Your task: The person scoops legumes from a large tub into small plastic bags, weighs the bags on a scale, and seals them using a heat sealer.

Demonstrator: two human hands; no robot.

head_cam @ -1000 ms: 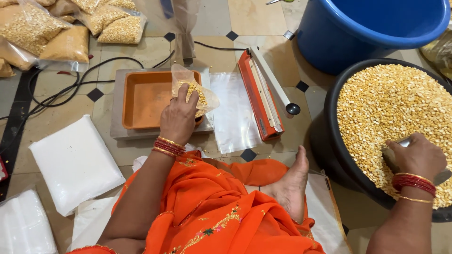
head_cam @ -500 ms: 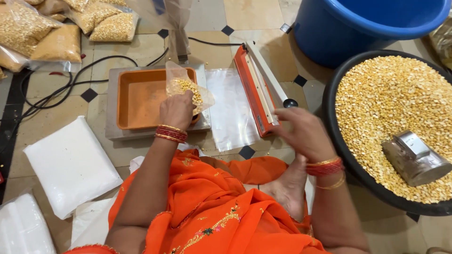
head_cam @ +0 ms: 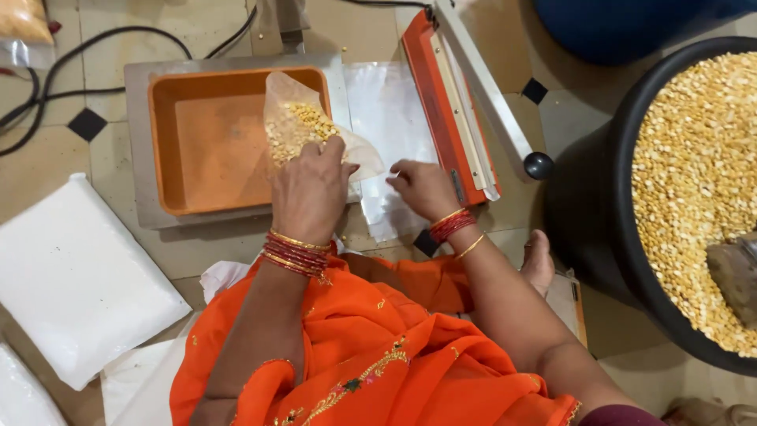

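Note:
My left hand [head_cam: 309, 188] grips a clear plastic bag [head_cam: 298, 125] partly filled with yellow split lentils, holding it over the orange tray [head_cam: 206, 142] of a weighing scale. My right hand [head_cam: 423, 188] rests on a stack of empty clear bags [head_cam: 388, 118] lying beside the scale, its fingers pinching at the plastic next to the held bag's edge. An orange and white heat sealer [head_cam: 461, 99] lies just right of that stack. A metal scoop [head_cam: 733, 272] sits in the lentils at the right.
A large black tub [head_cam: 694, 181] full of yellow lentils stands at the right, a blue tub [head_cam: 631, 28] behind it. White bag bundles [head_cam: 75, 276] lie at the left. Black cables [head_cam: 87, 55] run at the far left. My bare foot [head_cam: 538, 264] rests by the black tub.
My right hand left the scoop in the black tub and swung left to the empty bags by the sealer. My left hand kept the lentil bag over the scale tray.

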